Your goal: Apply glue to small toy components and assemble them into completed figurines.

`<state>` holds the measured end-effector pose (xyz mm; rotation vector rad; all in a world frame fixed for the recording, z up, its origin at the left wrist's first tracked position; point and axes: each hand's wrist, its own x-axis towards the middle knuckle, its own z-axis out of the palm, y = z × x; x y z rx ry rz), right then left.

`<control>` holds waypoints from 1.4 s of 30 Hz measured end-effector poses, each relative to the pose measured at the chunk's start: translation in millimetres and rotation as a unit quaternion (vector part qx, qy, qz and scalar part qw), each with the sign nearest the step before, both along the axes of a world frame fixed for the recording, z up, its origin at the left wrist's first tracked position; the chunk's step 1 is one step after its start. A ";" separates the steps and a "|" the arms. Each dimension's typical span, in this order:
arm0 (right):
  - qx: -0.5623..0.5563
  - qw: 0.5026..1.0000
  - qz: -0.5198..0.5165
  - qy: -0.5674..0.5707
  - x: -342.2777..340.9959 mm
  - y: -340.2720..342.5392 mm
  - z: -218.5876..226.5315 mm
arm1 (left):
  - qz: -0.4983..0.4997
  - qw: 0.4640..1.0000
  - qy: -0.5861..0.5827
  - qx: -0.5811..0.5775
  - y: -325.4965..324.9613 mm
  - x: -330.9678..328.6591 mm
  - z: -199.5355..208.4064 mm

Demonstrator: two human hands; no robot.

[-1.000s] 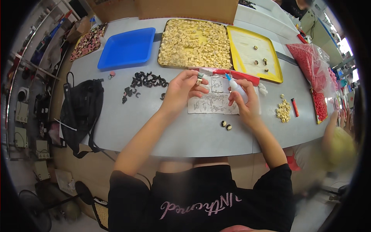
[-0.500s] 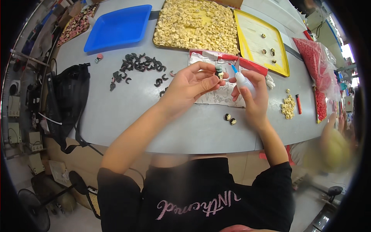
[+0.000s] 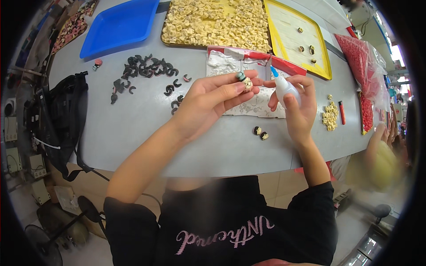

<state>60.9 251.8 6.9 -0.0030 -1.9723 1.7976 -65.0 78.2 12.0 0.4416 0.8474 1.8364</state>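
Cream-coloured part (image 3: 244, 81) pinched in a worker's left hand (image 3: 208, 103), glue bottle (image 3: 283, 87) gripped in the right hand (image 3: 298, 108), above a grey table (image 3: 142, 128).

The left fingertips clasp the small part, which has a dark cap, in the air over a white sheet (image 3: 255, 104); the bottle's blue nozzle points up just beside it. Two finished pieces (image 3: 261, 133) lie on the table below the hands. Black clips (image 3: 146, 71) are scattered to the left, near a blue tray (image 3: 117, 26). A tray of cream parts (image 3: 213, 22) sits behind, a yellow tray (image 3: 295, 40) beside it.
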 end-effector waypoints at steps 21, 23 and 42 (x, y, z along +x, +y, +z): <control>-0.065 0.996 0.049 -0.023 4.5 -0.4 5.4 | -0.004 0.999 0.033 -0.001 -2.6 2.6 4.5; -0.065 0.996 0.060 -0.022 5.1 -0.3 5.4 | -0.007 0.999 0.036 0.001 -3.6 2.1 3.9; -0.182 0.983 0.031 0.018 12.2 11.7 3.5 | -0.013 0.993 0.102 0.050 -1.1 4.3 -5.4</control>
